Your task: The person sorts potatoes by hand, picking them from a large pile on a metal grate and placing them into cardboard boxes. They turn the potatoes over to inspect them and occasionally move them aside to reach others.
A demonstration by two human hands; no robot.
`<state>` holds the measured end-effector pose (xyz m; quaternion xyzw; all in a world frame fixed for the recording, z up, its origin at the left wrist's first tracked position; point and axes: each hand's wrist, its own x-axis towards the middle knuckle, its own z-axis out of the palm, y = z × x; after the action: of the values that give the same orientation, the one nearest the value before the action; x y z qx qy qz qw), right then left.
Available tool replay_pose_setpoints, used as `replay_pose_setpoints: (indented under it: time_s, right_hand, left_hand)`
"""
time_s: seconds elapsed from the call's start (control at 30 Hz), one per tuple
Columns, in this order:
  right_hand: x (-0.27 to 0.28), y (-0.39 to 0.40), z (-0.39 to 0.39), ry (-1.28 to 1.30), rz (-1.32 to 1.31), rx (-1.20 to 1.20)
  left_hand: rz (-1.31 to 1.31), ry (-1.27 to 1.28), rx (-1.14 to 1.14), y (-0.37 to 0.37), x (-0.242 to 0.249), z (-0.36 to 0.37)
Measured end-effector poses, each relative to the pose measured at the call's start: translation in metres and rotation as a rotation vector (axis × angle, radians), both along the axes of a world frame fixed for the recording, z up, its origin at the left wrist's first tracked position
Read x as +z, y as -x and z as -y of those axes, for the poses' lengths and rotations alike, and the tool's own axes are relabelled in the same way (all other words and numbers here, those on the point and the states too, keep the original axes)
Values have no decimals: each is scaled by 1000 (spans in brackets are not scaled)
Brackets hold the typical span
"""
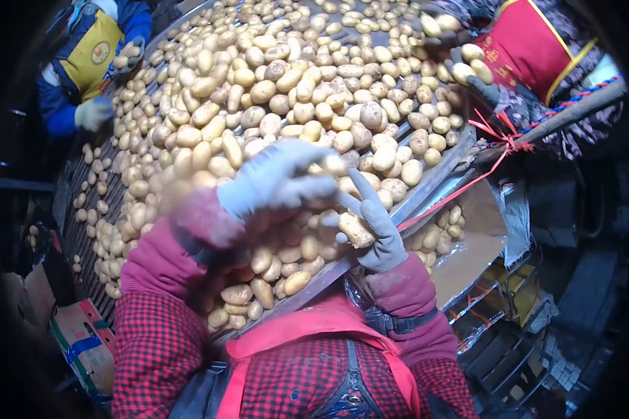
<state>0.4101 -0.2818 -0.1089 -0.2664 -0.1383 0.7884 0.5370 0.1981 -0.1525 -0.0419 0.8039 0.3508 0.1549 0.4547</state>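
My left hand (pixel 276 180), in a pale grey glove, reaches over the heap of potatoes (pixel 258 91) with its fingers pointing right. A small yellow potato (pixel 331 165) sits between its thumb and fingers, partly hidden by them. Close by on the right, my right hand (pixel 381 234), also gloved, holds a potato (pixel 355 230) with brownish marks against its palm. Two of its fingers stretch up toward the left hand's fingertips. Below both hands, more potatoes lie against the metal edge (pixel 307 288) in front of my body.
A cardboard box (pixel 468 258) with potatoes stands beyond the edge at right. Red twine (pixel 508 143) is tied round a bar. One co-worker (pixel 94 59) stands upper left; another co-worker (pixel 531 49), upper right, holds several potatoes. A printed carton (pixel 84 346) is lower left.
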Motion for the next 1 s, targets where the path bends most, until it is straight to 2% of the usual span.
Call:
replay_pose_setpoints:
  time_s: [0.07,0.1,0.13,0.17,0.23,0.27,0.33,0.4,0.47,0.5,0.53,0.57,0.67,0.73,0.77,0.83,0.87,0.93,1.0]
  right_hand:
    - [-3,0,0,13,-81,20]
    - [-5,-2,4,27,-110,15]
    - [-8,-4,6,41,-137,7]
    - [-12,-7,4,43,-125,24]
    - [-14,-9,7,34,-107,18]
    - [-15,-10,8,26,-89,15]
    - [-20,-14,7,-38,-38,23]
    - [-30,-14,10,-87,3,26]
    - [-39,-17,5,-209,83,37]
    - [-40,-18,5,-120,-43,23]
    - [-43,-19,3,-118,-39,14]
    - [-47,-20,5,-155,-21,12]
    - [-49,-24,6,-230,66,-2]
    - [-54,-26,4,-95,-113,37]
    - [-54,-24,5,-224,89,36]
    - [-52,-26,5,-201,73,42]
    - [-52,-27,5,-172,62,55]
    - [-52,-29,5,-236,135,85]
    - [-53,-31,2,-298,215,113]
  left_hand:
    - [-54,-237,-27,1,-8,5]
    - [-53,-326,38,5,-19,-6]
    - [-121,-339,156,11,-33,-23]
    - [-188,-475,252,18,-45,-42]
    - [-474,-521,329,32,-67,-79]
    - [-674,-518,254,39,-79,-98]
    - [-645,-645,154,45,-94,-112]
    - [-614,-571,121,44,-98,-130]
    - [-608,-645,103,32,-100,-142]
    - [-807,-603,101,15,-97,-146]
    - [-1002,-556,97,1,-97,-151]
    - [-1014,-645,139,-1,-110,-154]
    - [-967,-597,144,0,-110,-161]
    - [-965,-555,109,9,-97,-160]
    - [-845,-451,193,12,-89,-154]
    - [-567,-265,319,24,-70,-138]
    - [-572,-267,320,32,-68,-133]
    - [-403,-127,339,44,-65,-124]
    - [-357,-183,251,36,-37,-105]
